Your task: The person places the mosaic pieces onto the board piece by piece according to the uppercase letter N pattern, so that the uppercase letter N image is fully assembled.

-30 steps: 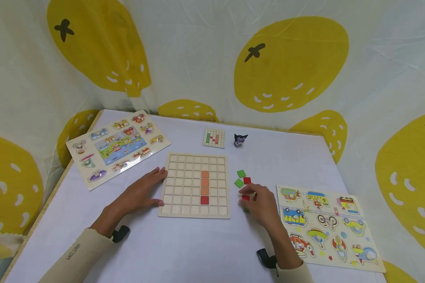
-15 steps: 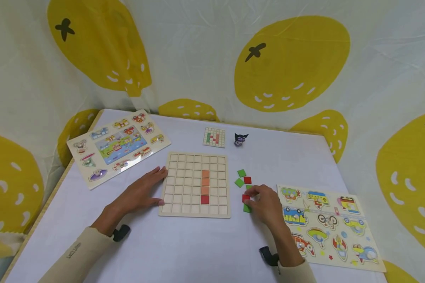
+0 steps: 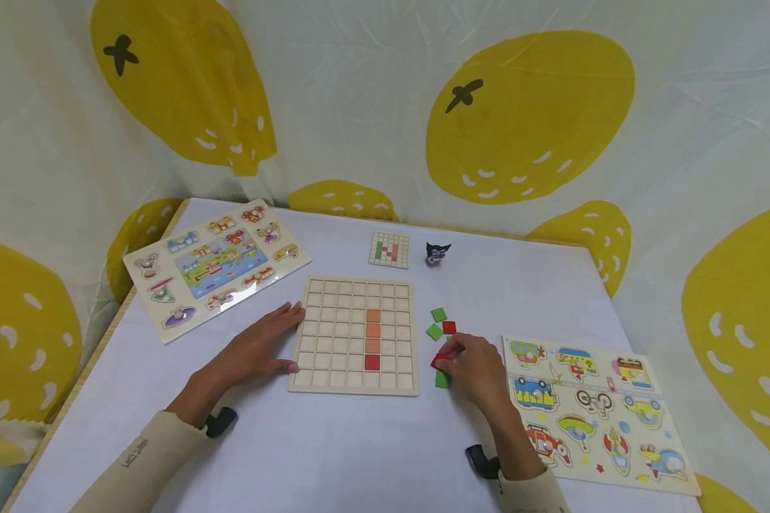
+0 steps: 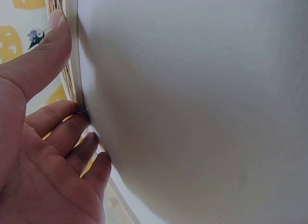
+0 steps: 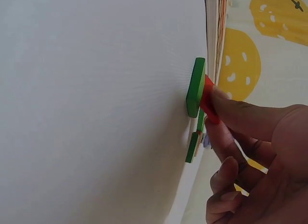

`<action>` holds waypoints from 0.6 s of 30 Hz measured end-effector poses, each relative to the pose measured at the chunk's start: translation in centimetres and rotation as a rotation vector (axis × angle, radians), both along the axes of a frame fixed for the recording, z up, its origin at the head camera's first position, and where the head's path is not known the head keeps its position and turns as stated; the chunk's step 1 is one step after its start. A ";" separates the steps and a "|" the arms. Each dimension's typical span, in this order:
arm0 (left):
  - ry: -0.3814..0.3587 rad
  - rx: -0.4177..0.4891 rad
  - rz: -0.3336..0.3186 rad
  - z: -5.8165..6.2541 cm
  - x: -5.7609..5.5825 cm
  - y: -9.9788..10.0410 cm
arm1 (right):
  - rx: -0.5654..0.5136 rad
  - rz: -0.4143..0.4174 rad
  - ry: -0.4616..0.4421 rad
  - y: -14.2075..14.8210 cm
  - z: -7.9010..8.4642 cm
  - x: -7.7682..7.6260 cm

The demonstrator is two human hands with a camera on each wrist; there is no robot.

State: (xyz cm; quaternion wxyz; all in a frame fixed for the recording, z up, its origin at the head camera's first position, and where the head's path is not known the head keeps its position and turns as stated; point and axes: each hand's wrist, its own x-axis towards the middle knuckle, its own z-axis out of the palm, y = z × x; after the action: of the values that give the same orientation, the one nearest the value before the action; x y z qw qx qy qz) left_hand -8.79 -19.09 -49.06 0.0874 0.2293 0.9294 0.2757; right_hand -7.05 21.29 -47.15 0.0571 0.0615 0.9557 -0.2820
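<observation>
On the white tabletop lies a wooden grid board (image 3: 340, 329). One column holds several orange tiles (image 3: 373, 330) with a red tile (image 3: 372, 363) below them. My left hand (image 3: 247, 349) rests at the board's left edge, thumb and fingertips touching its side. Right of the board, my right hand (image 3: 478, 370) pinches another red tile (image 3: 440, 360) between thumb and fingers. That tile is tilted, and a green tile (image 3: 443, 380) lies just below it. In the right wrist view the pinched red tile (image 5: 209, 101) shows behind a green tile (image 5: 195, 87).
Near my right hand lie two loose green tiles (image 3: 439, 314) and a red one (image 3: 449, 328); another green is mostly hidden. A small pattern card (image 3: 388, 249) and a dark figurine (image 3: 436, 254) stand behind. Picture puzzles lie left (image 3: 218, 263) and right (image 3: 593, 413).
My right hand has pinched the red tile, which lay flat and is now tilted and shifted slightly left. The green tile below it has slid a little left. My left hand stays in place.
</observation>
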 end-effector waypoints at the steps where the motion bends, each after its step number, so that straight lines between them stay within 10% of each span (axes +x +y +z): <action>1: 0.001 -0.001 -0.001 0.0 0.0 0.0 | -0.023 -0.002 -0.006 0.0 0.0 0.0; 18: 0.000 -0.022 0.004 0.2 0.0 0.2 | -0.162 0.026 0.024 -1.2 0.0 0.6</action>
State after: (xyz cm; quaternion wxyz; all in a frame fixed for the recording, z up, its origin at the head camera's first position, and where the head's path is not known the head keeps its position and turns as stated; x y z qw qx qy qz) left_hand -8.77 -18.87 -48.89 0.0895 0.2263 0.9328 0.2658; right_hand -6.49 20.14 -47.17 0.0541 0.0411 0.9312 -0.3583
